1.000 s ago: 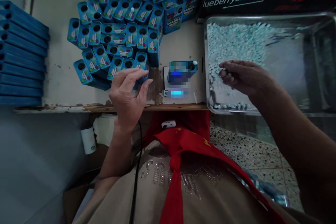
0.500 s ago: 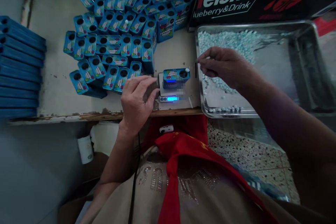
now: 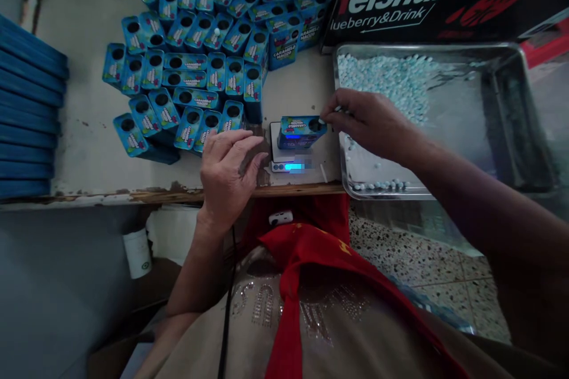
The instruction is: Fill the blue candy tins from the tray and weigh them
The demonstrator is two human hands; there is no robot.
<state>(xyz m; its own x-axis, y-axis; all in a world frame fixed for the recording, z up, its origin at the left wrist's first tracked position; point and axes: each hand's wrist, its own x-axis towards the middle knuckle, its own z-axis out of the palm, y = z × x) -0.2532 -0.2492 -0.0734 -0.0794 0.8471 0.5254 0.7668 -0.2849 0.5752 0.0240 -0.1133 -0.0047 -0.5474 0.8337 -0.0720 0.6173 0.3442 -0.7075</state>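
Note:
A blue candy tin (image 3: 299, 133) stands on a small digital scale (image 3: 279, 157) whose display glows blue. My right hand (image 3: 362, 121) is at the tin's right end, thumb and fingers pinched on a small pale candy (image 3: 322, 121) by its round hole. More candy seems to sit in the curled fingers, partly hidden. To the left of the scale my left hand (image 3: 229, 169) hovers with fingers apart and nothing in it. Under my right forearm lies a metal tray (image 3: 448, 192) with many pale blue and white candies (image 3: 386, 80).
Many blue tins (image 3: 191, 62) with round holes crowd the table to the left and back. Flat blue stacked pieces (image 3: 26, 118) stand at the far left. A black carton (image 3: 400, 3) is behind the tray. The table's worn front edge (image 3: 146, 195) runs before me.
My right hand has moved left and slightly down, from over the tray's edge to the tin on the scale. My left hand has barely moved.

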